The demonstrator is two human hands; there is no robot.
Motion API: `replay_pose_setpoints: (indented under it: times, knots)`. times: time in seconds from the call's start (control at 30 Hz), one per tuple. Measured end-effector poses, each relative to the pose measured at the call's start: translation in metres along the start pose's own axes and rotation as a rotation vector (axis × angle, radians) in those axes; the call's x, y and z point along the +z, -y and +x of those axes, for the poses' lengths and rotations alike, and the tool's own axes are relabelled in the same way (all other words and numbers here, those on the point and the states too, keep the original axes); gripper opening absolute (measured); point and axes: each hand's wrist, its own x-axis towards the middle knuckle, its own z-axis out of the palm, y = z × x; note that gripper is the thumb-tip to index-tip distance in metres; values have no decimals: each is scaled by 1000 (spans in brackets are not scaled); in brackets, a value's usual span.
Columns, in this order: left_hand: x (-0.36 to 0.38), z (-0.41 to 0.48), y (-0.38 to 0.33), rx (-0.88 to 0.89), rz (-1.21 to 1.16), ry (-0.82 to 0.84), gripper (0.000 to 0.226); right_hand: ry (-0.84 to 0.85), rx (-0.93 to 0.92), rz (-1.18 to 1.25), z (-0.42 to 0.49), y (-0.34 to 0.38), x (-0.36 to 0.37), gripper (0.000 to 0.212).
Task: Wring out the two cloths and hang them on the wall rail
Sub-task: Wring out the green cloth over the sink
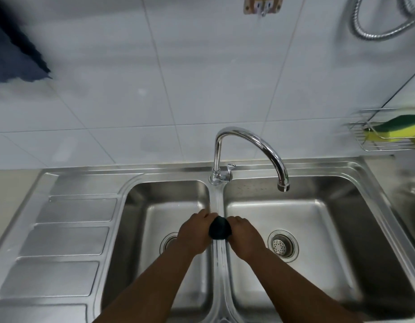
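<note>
A small dark cloth (220, 228) is bunched tight between my two hands, over the divider of the double sink (217, 201). My left hand (193, 234) grips its left end and my right hand (245, 234) grips its right end; only the middle of the cloth shows. A second cloth (13, 52), dark blue, hangs against the white tiled wall at the upper left, its top cut off by the frame. The rail itself is out of view.
A chrome tap (251, 145) arches over the right basin, with no water running. A ribbed drainboard (66, 241) lies to the left. A wire rack (386, 134) with a yellow-green sponge (398, 129) hangs at right. A metal hose (377, 22) loops at top right.
</note>
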Motion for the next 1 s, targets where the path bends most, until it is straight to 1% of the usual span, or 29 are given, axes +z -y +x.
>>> replay_pose_setpoints:
  times: [0.07, 0.13, 0.2, 0.3, 0.37, 0.47, 0.57, 0.63, 0.7, 0.8, 0.87, 0.93, 1.0]
  knots:
    - [-5, -6, -10, -19, -24, 11, 48, -5, -22, -8, -4, 0, -2, 23]
    - [-5, -13, -17, -41, -58, 24, 47, -16, -48, 17, -9, 1, -7, 21]
    - [-8, -20, -21, -51, -63, 22, 40, -35, -94, 49, -16, 2, -16, 20]
    - [-26, -27, -31, -49, -104, -28, 21, -73, -160, 114, -28, 4, -38, 16]
    - [-45, -32, -44, -13, -99, -60, 16, -88, -177, 180, -34, 3, -59, 13]
    - [-81, -43, -70, 34, -91, -73, 16, -67, -198, 267, -45, 2, -100, 11]
    - [-106, -49, -89, 59, -210, -122, 19, -69, -212, 288, -59, -1, -135, 13]
    - [-118, -52, -102, 87, -243, -163, 14, -85, -211, 351, -71, -2, -153, 13]
    - [-126, -54, -116, 109, -296, -167, 11, -120, -226, 414, -84, -3, -166, 13]
    - [-129, -57, -133, 122, -484, -143, 12, -168, -240, 523, -100, -7, -177, 20]
    - [-126, -58, -144, 109, -636, -132, 15, -110, -247, 597, -108, -15, -179, 30]
    - [-120, -60, -155, 89, -742, -125, 18, -48, -253, 618, -115, -22, -179, 39]
    - [-112, -61, -165, 72, -804, -121, 16, -57, -251, 635, -120, -29, -180, 40]
